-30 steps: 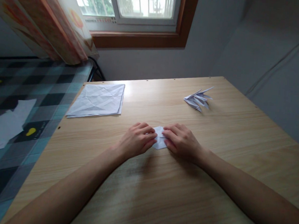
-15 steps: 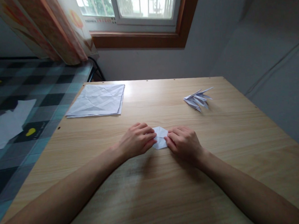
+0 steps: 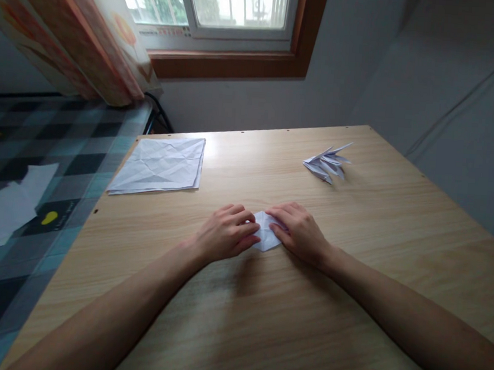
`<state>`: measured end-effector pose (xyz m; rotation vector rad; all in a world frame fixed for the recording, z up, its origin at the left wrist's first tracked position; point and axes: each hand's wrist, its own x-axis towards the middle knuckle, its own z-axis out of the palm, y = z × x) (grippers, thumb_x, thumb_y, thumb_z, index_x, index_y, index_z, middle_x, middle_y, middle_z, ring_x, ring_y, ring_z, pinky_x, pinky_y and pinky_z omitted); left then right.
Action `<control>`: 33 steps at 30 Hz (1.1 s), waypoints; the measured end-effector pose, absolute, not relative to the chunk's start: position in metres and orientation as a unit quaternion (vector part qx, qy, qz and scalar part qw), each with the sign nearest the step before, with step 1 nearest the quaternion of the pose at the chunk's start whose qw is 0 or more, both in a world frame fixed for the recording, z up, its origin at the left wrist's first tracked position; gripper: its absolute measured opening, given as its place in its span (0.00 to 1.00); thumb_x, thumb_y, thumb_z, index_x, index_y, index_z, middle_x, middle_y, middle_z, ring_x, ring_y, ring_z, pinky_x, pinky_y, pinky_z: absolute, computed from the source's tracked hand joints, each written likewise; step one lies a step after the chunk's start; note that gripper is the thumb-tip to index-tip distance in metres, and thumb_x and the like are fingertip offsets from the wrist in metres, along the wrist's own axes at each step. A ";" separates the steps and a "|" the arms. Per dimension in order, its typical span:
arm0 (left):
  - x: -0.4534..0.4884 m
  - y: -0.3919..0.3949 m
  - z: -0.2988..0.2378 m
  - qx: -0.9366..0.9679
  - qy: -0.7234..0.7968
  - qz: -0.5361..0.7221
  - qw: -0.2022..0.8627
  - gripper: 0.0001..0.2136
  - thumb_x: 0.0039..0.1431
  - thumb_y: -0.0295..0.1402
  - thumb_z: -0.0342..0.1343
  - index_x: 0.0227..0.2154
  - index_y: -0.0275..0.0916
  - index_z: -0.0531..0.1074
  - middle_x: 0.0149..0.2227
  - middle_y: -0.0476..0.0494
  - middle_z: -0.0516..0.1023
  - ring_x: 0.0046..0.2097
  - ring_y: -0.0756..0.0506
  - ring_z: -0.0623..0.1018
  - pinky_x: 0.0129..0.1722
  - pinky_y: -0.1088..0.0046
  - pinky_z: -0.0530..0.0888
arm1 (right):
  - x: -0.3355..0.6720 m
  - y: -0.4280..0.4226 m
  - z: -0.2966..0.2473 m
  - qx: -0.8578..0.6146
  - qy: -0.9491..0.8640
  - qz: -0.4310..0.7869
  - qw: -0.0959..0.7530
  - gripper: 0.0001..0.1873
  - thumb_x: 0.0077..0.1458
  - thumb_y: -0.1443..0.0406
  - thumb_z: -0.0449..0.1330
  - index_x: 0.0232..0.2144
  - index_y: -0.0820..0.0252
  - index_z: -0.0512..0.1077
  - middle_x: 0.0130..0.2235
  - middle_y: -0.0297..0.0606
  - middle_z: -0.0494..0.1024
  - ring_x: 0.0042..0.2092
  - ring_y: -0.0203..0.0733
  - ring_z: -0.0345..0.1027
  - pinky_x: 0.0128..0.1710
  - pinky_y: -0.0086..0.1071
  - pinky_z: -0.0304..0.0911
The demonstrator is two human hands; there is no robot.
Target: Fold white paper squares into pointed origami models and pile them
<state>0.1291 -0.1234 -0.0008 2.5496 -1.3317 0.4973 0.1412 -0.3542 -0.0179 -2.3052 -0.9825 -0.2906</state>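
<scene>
A small folded piece of white paper (image 3: 266, 232) lies on the wooden table between my two hands. My left hand (image 3: 229, 232) holds its left edge, fingers closed together with the thumb below. My right hand (image 3: 296, 231) grips the right part of the paper, its fingers lying over the top and the thumb on the near side. Both hands cover the outer ends of the paper, so only its creased middle shows.
A stack of creased white paper sheets (image 3: 160, 164) lies at the table's (image 3: 230, 318) back left. Pointed folded paper pieces (image 3: 327, 163) sit at the back right. Paper scraps (image 3: 8, 215) rest on the checked cloth (image 3: 90, 142) to the left. A window (image 3: 241, 11) is ahead.
My right hand has shifted slightly left, its fingers now further over the paper. The paper has turned a little, its near corner lower. My left hand has hardly moved.
</scene>
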 end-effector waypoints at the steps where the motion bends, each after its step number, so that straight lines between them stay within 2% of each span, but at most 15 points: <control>1: 0.129 -0.123 -0.001 0.868 -0.454 0.168 0.111 0.11 0.67 0.39 0.52 0.39 0.40 0.77 0.38 0.45 0.79 0.37 0.47 0.74 0.38 0.69 0.70 | 0.141 -0.354 -0.018 -0.872 -0.363 -0.110 0.309 0.13 0.59 0.71 0.59 0.47 0.61 0.73 0.47 0.45 0.78 0.49 0.50 0.69 0.51 0.46 0.65; 6: 0.128 -0.123 -0.001 0.875 -0.440 0.164 0.115 0.10 0.66 0.39 0.53 0.40 0.41 0.77 0.41 0.43 0.78 0.40 0.46 0.74 0.41 0.67 0.71 | 0.140 -0.351 -0.018 -0.887 -0.308 -0.090 0.331 0.13 0.57 0.71 0.61 0.45 0.60 0.74 0.47 0.44 0.78 0.49 0.50 0.69 0.51 0.44 0.66; 13: 0.128 -0.123 0.000 0.891 -0.416 0.146 0.108 0.14 0.65 0.43 0.53 0.44 0.39 0.76 0.53 0.38 0.76 0.47 0.41 0.75 0.46 0.62 0.71 | 0.141 -0.351 -0.016 -0.876 -0.288 -0.060 0.383 0.12 0.56 0.71 0.62 0.44 0.59 0.75 0.43 0.41 0.79 0.46 0.47 0.71 0.47 0.40 0.67; 20: 0.129 -0.122 -0.001 0.881 -0.429 0.155 0.123 0.14 0.67 0.43 0.52 0.45 0.38 0.74 0.48 0.40 0.79 0.44 0.43 0.76 0.45 0.64 0.71 | 0.139 -0.352 -0.017 -0.862 -0.294 -0.100 0.401 0.09 0.56 0.73 0.61 0.38 0.59 0.76 0.35 0.39 0.79 0.39 0.44 0.71 0.42 0.38 0.67; 26: 0.128 -0.122 0.000 0.891 -0.411 0.132 0.137 0.19 0.67 0.45 0.51 0.52 0.36 0.70 0.44 0.39 0.79 0.44 0.42 0.75 0.44 0.65 0.71 | 0.136 -0.350 -0.019 -0.861 -0.344 -0.115 0.356 0.11 0.56 0.75 0.57 0.37 0.59 0.76 0.37 0.40 0.78 0.41 0.46 0.69 0.43 0.39 0.66; 29: 0.128 -0.122 0.000 0.891 -0.417 0.129 0.124 0.16 0.67 0.44 0.51 0.47 0.39 0.74 0.42 0.41 0.79 0.42 0.43 0.75 0.43 0.66 0.70 | 0.134 -0.350 -0.019 -0.867 -0.356 -0.118 0.327 0.10 0.54 0.75 0.56 0.33 0.59 0.75 0.35 0.41 0.77 0.40 0.47 0.67 0.42 0.39 0.65; 33: 0.129 -0.122 0.000 0.885 -0.428 0.153 0.106 0.14 0.67 0.43 0.51 0.42 0.40 0.77 0.41 0.43 0.79 0.42 0.44 0.74 0.43 0.65 0.69 | 0.131 -0.349 -0.017 -0.863 -0.386 -0.150 0.289 0.09 0.54 0.74 0.56 0.33 0.61 0.75 0.36 0.42 0.77 0.41 0.48 0.67 0.42 0.40 0.65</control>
